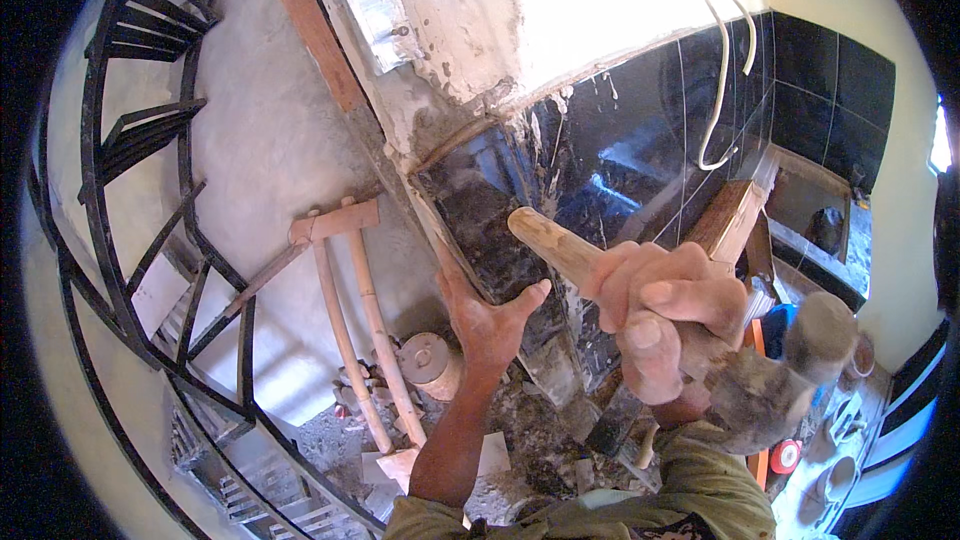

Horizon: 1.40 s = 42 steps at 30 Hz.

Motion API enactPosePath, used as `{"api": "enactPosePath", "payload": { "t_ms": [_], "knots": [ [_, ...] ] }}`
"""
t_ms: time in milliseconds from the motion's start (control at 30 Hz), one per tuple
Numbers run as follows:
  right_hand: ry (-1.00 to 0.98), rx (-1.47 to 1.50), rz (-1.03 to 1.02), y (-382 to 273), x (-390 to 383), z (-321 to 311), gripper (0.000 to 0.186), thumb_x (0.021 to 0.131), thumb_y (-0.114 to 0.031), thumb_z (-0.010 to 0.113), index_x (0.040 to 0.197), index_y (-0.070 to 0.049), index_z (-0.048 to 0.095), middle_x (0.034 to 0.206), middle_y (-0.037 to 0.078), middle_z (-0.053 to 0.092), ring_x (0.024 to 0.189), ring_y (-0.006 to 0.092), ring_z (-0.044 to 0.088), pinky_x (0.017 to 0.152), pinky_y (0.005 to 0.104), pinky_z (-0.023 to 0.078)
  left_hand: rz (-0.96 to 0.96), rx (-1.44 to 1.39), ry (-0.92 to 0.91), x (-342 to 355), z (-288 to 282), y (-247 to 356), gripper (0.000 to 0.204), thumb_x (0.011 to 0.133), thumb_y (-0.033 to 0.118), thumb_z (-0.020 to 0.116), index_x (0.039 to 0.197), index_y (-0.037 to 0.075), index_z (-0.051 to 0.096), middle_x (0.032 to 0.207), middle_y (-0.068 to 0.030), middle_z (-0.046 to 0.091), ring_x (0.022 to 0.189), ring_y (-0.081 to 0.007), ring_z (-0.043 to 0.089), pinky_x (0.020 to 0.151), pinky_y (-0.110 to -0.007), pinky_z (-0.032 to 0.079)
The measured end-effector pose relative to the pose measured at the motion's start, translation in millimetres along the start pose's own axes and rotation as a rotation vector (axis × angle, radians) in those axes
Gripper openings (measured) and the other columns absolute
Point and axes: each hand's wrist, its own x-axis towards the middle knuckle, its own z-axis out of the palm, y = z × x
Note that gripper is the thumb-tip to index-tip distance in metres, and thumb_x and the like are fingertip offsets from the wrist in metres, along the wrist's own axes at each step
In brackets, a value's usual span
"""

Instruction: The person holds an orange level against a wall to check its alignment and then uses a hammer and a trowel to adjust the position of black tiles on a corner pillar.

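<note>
My left hand [480,315] grips the left edge of a dark, dusty tile [470,215] fixed along the wall edge, its thumb lying on the tile's face. My right hand [665,315] is wrapped round a mallet with a light wooden handle [550,245] and a dusty grey head [820,350]. The handle's butt points left, over the tiles and a little above my left hand. Beside the tile, white mortar smears run down the glossy black tiled wall [625,175].
A black metal stair railing [100,190] curves along the left. Below are wooden poles [380,360] with crosspieces, a round container [430,360] and rubble [550,420]. At right stand a timber piece [725,225], a tiled recess [810,210] and a white cluttered surface [840,440]. A cable [720,90] hangs above.
</note>
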Motion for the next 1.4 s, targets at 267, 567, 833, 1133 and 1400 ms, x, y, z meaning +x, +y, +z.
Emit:
{"api": "enactPosePath", "payload": {
  "t_ms": [267,567,833,1133,1400],
  "knots": [
    [0.014,-0.017,0.032,5,9,1,0.018,0.095,-0.015,0.062,0.109,-0.011,0.051,0.080,0.004,0.048,0.062,0.0153,0.052,0.065,0.0403,0.051,-0.020,-0.102,-0.002,1,2,9,0.112,0.056,0.020,0.090,0.147,-0.003,0.029,0.124,-0.0212,0.047,0.115,-0.0386,0.047,0.101,-0.049,0.038],
    [0.053,0.038,0.025,-4,22,10,0.017,0.095,-0.016,0.063,0.107,-0.009,0.051,0.079,0.003,0.047,0.061,0.0144,0.049,0.065,0.0395,0.049,-0.003,0.011,-0.015,2,-4,4,0.118,0.056,0.025,0.091,0.149,-0.002,0.025,0.125,-0.0235,0.045,0.117,-0.0409,0.046,0.101,-0.049,0.039],
    [0.028,-0.026,0.076,0,26,7,0.018,0.094,-0.016,0.064,0.106,-0.009,0.053,0.077,0.001,0.046,0.061,0.0132,0.048,0.067,0.0399,0.050,0.034,0.237,-0.006,0,-5,18,0.124,0.058,0.025,0.091,0.152,-0.003,0.015,0.136,-0.0272,0.039,0.125,-0.0429,0.043,0.106,-0.048,0.037],
    [0.021,-0.048,0.019,5,31,5,0.018,0.094,-0.018,0.065,0.106,-0.010,0.053,0.078,0.002,0.047,0.060,0.0127,0.048,0.066,0.0385,0.050,0.015,0.191,-0.024,1,-4,18,0.123,0.058,0.024,0.090,0.151,-0.006,0.015,0.134,-0.0283,0.039,0.125,-0.0435,0.042,0.106,-0.049,0.037],
    [0.069,-0.031,0.070,-3,20,18,0.017,0.095,-0.018,0.064,0.105,-0.010,0.053,0.076,0.001,0.044,0.060,0.0130,0.049,0.064,0.0389,0.050,0.005,0.165,-0.037,3,-7,13,0.123,0.058,0.026,0.091,0.151,-0.005,0.017,0.135,-0.0275,0.039,0.125,-0.0430,0.042,0.107,-0.047,0.037]
  ]
}}
